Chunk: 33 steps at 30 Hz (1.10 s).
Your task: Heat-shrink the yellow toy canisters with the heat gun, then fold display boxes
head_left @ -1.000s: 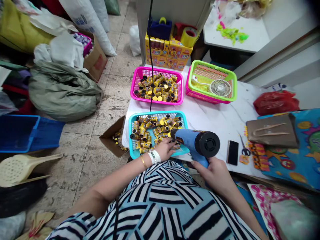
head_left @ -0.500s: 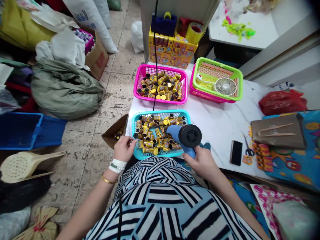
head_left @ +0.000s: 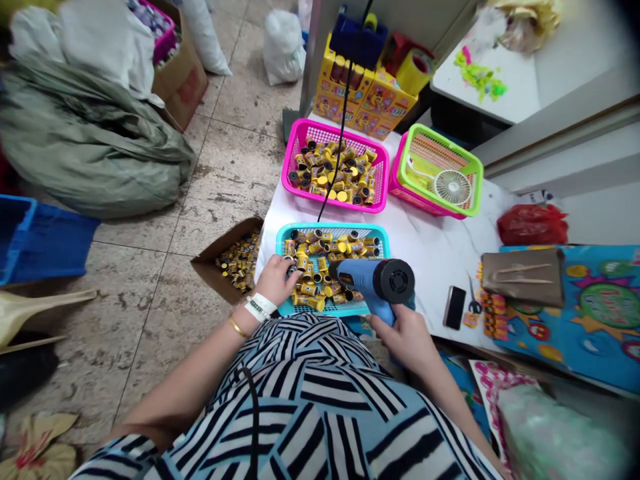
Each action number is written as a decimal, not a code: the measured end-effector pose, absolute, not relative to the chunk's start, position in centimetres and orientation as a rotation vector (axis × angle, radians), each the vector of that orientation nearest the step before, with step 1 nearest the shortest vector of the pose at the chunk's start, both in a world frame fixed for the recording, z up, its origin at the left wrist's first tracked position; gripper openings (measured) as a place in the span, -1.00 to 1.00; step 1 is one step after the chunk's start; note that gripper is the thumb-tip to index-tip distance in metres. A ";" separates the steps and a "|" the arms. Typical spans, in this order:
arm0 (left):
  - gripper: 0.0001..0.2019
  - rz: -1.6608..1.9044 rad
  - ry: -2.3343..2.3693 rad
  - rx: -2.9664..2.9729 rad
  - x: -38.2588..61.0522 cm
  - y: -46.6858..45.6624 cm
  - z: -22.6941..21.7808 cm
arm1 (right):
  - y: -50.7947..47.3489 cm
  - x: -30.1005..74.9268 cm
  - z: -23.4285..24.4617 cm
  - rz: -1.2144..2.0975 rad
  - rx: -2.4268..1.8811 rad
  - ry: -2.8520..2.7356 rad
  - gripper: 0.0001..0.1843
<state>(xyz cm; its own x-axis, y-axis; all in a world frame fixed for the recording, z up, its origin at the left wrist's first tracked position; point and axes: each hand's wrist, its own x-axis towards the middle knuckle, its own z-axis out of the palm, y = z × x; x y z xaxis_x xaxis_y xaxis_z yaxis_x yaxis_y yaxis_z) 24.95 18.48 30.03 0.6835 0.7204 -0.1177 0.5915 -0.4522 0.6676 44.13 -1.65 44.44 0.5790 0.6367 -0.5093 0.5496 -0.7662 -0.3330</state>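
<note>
My right hand (head_left: pixel 407 337) is wrapped round the handle of a blue heat gun (head_left: pixel 360 277) with a black vented rear end. Its nozzle points left over a turquoise basket (head_left: pixel 333 230) of small yellow containers (head_left: pixel 327 290) with dark or yellow ends. Over the left rim of that basket, my left hand (head_left: pixel 277 280) has its fingers closed on a small container (head_left: pixel 291 270), of which mainly a dark end shows. The fingertips are partly hidden from above.
Behind stands a pink basket (head_left: pixel 300 193) of similar containers, crossed by a black cord (head_left: pixel 343 120). A green basket (head_left: pixel 477 167) holds a white fan (head_left: pixel 453 187). Right lie a phone (head_left: pixel 455 307) and scissors (head_left: pixel 474 305). Below the table's left edge, a cardboard box (head_left: pixel 213 267) holds more containers.
My left hand has moved right, over the basket's left side, and closed on a small container. The heat gun still points left over the basket. The whole view has shifted.
</note>
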 end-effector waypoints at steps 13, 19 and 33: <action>-0.76 0.030 0.530 2.021 32.1 14.3 28.8 | -2.8 41.7 47.2 0.735 -2.742 -0.665 -0.58; -0.66 0.229 0.733 2.137 28.6 19.2 29.9 | -2.9 41.0 47.2 0.746 -2.758 -0.608 -0.61; -0.45 -0.094 0.683 2.416 36.9 18.6 29.6 | -2.5 40.6 45.6 0.808 -2.721 -0.365 -0.59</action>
<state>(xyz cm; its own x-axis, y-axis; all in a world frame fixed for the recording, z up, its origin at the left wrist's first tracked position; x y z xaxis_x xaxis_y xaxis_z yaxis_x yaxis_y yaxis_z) 36.86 18.62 29.62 0.8639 0.4507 -0.2249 0.4947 -0.6749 0.5475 40.55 -2.51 45.61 0.8118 0.3160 -0.4911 0.1602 -0.9292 -0.3331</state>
